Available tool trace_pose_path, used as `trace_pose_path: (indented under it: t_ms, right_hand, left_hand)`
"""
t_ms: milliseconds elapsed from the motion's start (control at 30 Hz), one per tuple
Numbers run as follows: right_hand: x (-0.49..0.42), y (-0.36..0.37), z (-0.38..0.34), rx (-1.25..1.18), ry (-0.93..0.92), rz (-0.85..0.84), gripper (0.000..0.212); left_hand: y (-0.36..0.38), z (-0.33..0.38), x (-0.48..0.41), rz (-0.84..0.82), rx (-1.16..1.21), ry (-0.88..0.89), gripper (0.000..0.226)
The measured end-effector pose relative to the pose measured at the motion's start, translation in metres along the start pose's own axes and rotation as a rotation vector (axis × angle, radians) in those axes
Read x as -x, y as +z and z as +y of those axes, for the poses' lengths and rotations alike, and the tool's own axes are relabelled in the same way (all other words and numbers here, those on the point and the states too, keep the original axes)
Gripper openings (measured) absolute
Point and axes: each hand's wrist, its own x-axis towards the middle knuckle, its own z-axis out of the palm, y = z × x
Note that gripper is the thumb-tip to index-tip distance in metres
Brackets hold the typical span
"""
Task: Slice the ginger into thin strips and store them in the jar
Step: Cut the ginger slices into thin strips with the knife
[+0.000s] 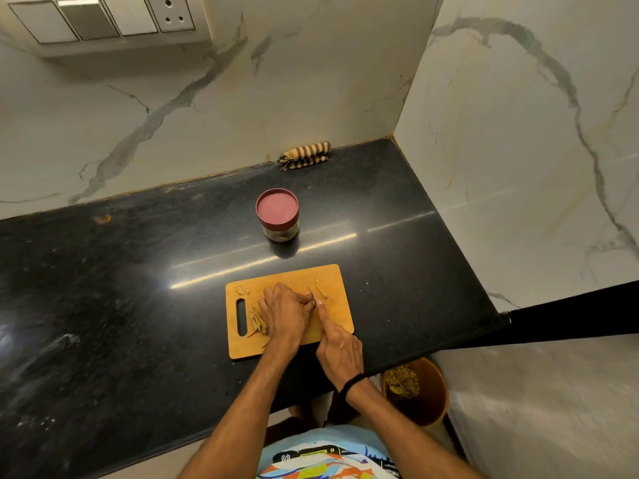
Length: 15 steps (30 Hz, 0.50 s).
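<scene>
- Black granite countertop [138,271]: fills a corner between two white marble walls with grey veins; shows streaks of reflected light.
- Switch panel [103,19]: sits high on the back wall, upper left.
- Striped cloth [306,155]: lies folded against the back wall, well behind the jar.
- Jar [277,217]: stands upright on the countertop, behind the cutting board and apart from it; closed with a maroon lid [276,205]; clear body below, contents not legible.
- Cutting board [339,281]: wooden; lies flat near the front edge of the countertop, handle slot at its left end.
- Ginger strips [257,319]: lie in a loose pile on the left part of the board, between the slot and the left hand; a few more lie near the far right corner, just beyond the blade.
- Ginger offcuts [242,290]: small pieces near the far left corner of the board.
- Left hand [285,312]: rests on the middle of the board, back up, fingers curled down with tips beside the blade; hides whatever lies beneath, so cannot tell whether clamped on a piece.
- Right hand [340,350]: wraps round the knife handle, concealing it; index finger extended along the spine; black thread round the wrist.
- Knife [313,295]: shows only a short stretch of blade between the two hands, tip pointing away, edge down at the board.
- Brown bin [432,392]: stands on the floor below the countertop's front edge, at right; holds scraps.
</scene>
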Motion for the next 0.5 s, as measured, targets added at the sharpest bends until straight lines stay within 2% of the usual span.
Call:
trace_pose_path:
  t_ms: [200,300,500]
  right_hand:
    - [0.024,-0.005,0.013,0.18,-0.056,-0.001,0.089]
    - [0.017,-0.006,0.01,0.242,-0.055,0.064,0.084]
    - [0.021,-0.008,0.015,0.234,-0.054,0.057,0.082]
  left_hand:
    - [-0.004,0.002,-0.003,-0.038,-0.031,0.006,0.034]
    - [-0.004,0.002,-0.004,-0.046,-0.03,0.004,0.035]
    - [-0.004,0.0,-0.003,-0.031,-0.044,-0.006,0.036]
